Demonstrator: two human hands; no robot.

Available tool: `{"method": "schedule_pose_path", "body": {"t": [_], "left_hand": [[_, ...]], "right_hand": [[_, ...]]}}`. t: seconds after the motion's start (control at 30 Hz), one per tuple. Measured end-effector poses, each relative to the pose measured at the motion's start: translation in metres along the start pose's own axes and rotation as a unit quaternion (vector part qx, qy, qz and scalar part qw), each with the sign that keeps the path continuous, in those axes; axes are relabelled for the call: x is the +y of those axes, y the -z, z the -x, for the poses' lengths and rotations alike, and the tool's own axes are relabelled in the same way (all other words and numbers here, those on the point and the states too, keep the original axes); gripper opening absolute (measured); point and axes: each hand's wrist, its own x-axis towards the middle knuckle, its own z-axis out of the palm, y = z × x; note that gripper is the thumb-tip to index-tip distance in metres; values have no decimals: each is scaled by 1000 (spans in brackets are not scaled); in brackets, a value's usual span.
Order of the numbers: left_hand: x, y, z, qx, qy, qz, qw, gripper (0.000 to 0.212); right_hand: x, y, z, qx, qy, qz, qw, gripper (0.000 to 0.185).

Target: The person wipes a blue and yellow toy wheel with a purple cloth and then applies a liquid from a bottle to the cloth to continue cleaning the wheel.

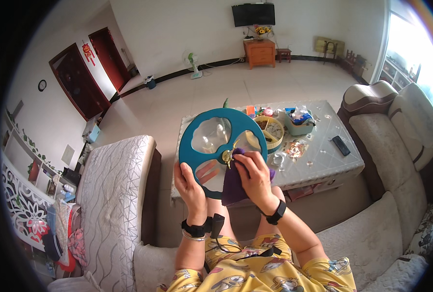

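A round blue tray lid (pixel 195 159) with clear windows and a gold-coloured fitting (pixel 228 156) at its centre is held up above my lap. My left hand (pixel 192 186) grips its lower left rim, with some fingers seen through a window. In my right hand (pixel 254 177) is a purple cloth (pixel 234 188), pressed near the central fitting and hanging over the lid's lower right part. The covered part of the lid is hidden by the cloth.
A coffee table (pixel 322 160) with a patterned cover bears a divided round snack tray (pixel 274 142), a blue-green bin (pixel 299 127) with packets, crumpled wrappers (pixel 296 149) and a black phone (pixel 341 145). Sofas (pixel 110 204) stand on both sides.
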Motion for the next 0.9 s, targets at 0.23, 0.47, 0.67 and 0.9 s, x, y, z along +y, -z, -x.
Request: {"method": "schedule_pose_path", "body": {"t": [0.23, 0.47, 0.67, 0.9], "left_hand": [[-10, 1, 4, 18, 15, 2, 1000, 25], [-14, -1, 12, -5, -11, -24, 1000, 26], [-16, -9, 16, 37, -8, -13, 999, 27], [-10, -15, 15, 83, -12, -11, 996, 29]], "right_hand": [[-2, 8, 15, -9, 6, 15, 1000, 24], [-12, 3, 3, -46, -6, 98, 994, 44], [-15, -2, 20, -76, -29, 163, 983, 59], [-21, -4, 29, -116, -19, 180, 977, 60]]}}
